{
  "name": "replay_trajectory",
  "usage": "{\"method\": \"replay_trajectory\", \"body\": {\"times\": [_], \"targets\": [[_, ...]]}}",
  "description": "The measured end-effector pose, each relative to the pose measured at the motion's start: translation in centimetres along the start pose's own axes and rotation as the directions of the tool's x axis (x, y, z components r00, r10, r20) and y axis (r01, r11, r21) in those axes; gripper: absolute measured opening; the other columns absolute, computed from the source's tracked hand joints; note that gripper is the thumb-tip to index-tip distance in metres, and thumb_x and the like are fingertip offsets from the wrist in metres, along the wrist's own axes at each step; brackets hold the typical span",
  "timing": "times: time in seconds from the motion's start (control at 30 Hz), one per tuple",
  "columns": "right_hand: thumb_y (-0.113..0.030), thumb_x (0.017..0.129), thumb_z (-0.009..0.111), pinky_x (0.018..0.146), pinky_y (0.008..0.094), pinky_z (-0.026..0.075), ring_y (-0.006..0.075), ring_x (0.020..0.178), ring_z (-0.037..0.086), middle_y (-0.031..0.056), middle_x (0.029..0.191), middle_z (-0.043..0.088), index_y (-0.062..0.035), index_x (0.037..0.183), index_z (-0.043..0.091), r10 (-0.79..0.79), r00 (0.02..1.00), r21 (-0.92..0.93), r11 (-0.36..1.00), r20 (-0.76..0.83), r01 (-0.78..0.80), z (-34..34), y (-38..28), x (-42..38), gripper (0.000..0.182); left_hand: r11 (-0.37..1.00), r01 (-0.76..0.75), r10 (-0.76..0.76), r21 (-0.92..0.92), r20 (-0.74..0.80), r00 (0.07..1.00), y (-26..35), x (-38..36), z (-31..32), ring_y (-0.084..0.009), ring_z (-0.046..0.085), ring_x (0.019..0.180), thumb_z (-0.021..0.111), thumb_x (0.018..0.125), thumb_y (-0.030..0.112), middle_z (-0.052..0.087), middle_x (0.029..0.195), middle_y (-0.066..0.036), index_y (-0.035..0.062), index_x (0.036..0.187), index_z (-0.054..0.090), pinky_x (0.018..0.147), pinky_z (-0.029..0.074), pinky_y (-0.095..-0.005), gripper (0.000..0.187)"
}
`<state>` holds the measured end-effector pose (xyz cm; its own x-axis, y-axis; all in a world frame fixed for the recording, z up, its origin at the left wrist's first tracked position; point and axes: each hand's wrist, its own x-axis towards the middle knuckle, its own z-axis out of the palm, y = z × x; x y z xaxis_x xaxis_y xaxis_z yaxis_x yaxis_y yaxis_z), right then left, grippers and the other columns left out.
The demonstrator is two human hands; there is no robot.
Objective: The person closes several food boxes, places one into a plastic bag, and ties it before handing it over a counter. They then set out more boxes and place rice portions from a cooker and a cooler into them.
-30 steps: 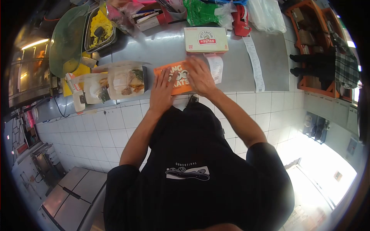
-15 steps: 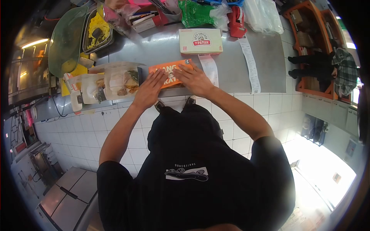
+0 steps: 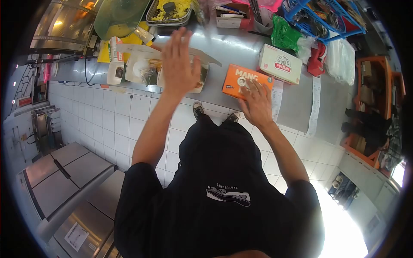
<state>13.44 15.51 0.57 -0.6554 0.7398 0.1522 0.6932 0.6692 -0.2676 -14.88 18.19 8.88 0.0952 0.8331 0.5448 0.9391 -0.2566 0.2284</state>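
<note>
A closed orange food box (image 3: 234,79) with white lettering lies on the steel counter. My right hand (image 3: 258,103) rests on its front right part, fingers stretched flat over the lid and gripping nothing. My left hand (image 3: 178,71) is raised above open food boxes (image 3: 137,64), its fingers extended, thumb apart and nothing held. Some of the food and one box's lid are hidden behind that hand. Just right of the orange box stands a closed white box (image 3: 282,64) with red lettering.
Paper receipts (image 3: 316,101) hang over the counter's front edge. At the back are a tray of yellow food (image 3: 172,13), a green plastic bag (image 3: 286,34), a red tape dispenser (image 3: 317,58) and a blue basket (image 3: 327,19). A person's dark clothing shows at far right.
My left hand has lifted off the orange box and moved left over the open boxes. My right hand stays on the orange box. The view has turned left.
</note>
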Motion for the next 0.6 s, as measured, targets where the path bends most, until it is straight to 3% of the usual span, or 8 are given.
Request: {"method": "replay_trajectory", "body": {"times": [0.03,0.07,0.13,0.2,0.27,0.4,0.5,0.6], "targets": [[-0.024,0.091,0.064,0.117,0.0521,0.028,0.0337,0.138,0.042,0.0168,0.149,0.044,-0.0051,0.143,0.045,0.104,0.991,0.138,0.986,-0.080,-0.093,-0.4,-0.9,1.0,0.059,0.978,0.036,-0.034,0.207,-0.014,0.999,-1.1,0.5,-1.0,-0.0357,0.051,0.127,0.061,0.086,0.012,0.057,0.134,-0.016,0.0044,0.134,0.054,0.108,0.036,-0.0497,0.049],[-0.024,0.091,0.064,0.117,0.0521,0.028,0.0337,0.138,0.042,0.0168,0.149,0.044,-0.0051,0.143,0.045,0.111,0.990,0.130,0.987,-0.082,-0.099,-0.8,-2.0,2.6,0.059,0.980,0.032,-0.029,0.198,-0.018,0.999,-2.7,0.1,-1.3,-0.0357,0.051,0.127,0.061,0.086,0.012,0.057,0.134,-0.016,0.0044,0.134,0.054,0.108,0.036,-0.0497,0.049],[-0.019,0.089,0.066,0.110,0.0485,0.038,0.0363,0.130,0.047,0.0189,0.141,0.048,-0.0021,0.134,0.052,0.261,0.909,0.454,0.886,-0.325,-0.092,-1.2,-4.8,7.5,0.050,0.995,0.024,-0.043,0.092,0.215,0.976,-6.0,-1.2,-1.3,-0.0333,0.059,0.109,0.061,0.086,0.007,0.065,0.114,-0.012,0.0062,0.119,0.063,0.097,0.042,-0.0467,0.032],[-0.017,0.089,0.065,0.103,0.0454,0.045,0.0345,0.124,0.054,0.0159,0.133,0.057,-0.0046,0.125,0.061,0.208,0.878,0.438,0.899,-0.431,0.002,-0.3,-6.4,12.1,0.038,0.998,-0.045,0.035,0.048,0.184,0.982,-7.2,-1.5,-0.8,-0.0308,0.060,0.103,0.062,0.086,0.005,0.066,0.105,-0.010,0.0062,0.112,0.065,0.095,0.043,-0.0447,0.027],[-0.014,0.088,0.063,0.096,0.0450,0.048,0.0314,0.111,0.062,0.0098,0.120,0.067,-0.0107,0.118,0.067,0.226,0.969,0.500,0.853,-0.098,-0.148,2.1,-6.4,15.0,0.030,0.993,-0.119,0.119,-0.007,0.144,0.982,-7.9,-1.1,-0.5,-0.0283,0.061,0.097,0.062,0.085,0.003,0.067,0.096,-0.008,0.0062,0.106,0.067,0.092,0.045,-0.0427,0.021],[-0.012,0.088,0.061,0.091,0.0438,0.050,0.0295,0.101,0.066,0.0044,0.110,0.071,-0.0164,0.115,0.070,0.356,0.935,0.229,0.909,0.013,-0.349,1.0,-3.5,18.1,0.028,0.996,-0.079,0.087,-0.046,0.208,0.974,-9.0,1.6,-0.1,-0.0315,0.062,0.095,0.060,0.088,0.006,0.067,0.097,-0.011,0.0053,0.106,0.068,0.085,0.048,-0.0440,0.019],[-0.017,0.092,0.061,0.091,0.0424,0.050,0.0298,0.106,0.064,0.0035,0.112,0.071,-0.0162,0.116,0.070,0.322,0.936,0.249,0.927,-0.143,-0.281,1.8,-0.7,18.2,0.025,0.997,-0.074,0.080,-0.034,0.229,0.970,-8.3,2.5,0.7,-0.0327,0.063,0.095,0.059,0.090,0.007,0.067,0.099,-0.011,0.0057,0.107,0.068,0.081,0.049,-0.0445,0.020],[-0.015,0.090,0.061,0.103,0.0424,0.044,0.0252,0.113,0.061,0.0004,0.115,0.070,-0.0177,0.113,0.072,0.245,0.885,0.182,0.965,-0.396,-0.186,2.0,0.2,18.7,0.025,0.997,-0.017,0.032,-0.071,0.218,0.975,-7.3,2.0,1.2,-0.0329,0.063,0.097,0.057,0.091,0.007,0.068,0.103,-0.012,0.0062,0.110,0.069,0.080,0.050,-0.0436,0.023]]}}
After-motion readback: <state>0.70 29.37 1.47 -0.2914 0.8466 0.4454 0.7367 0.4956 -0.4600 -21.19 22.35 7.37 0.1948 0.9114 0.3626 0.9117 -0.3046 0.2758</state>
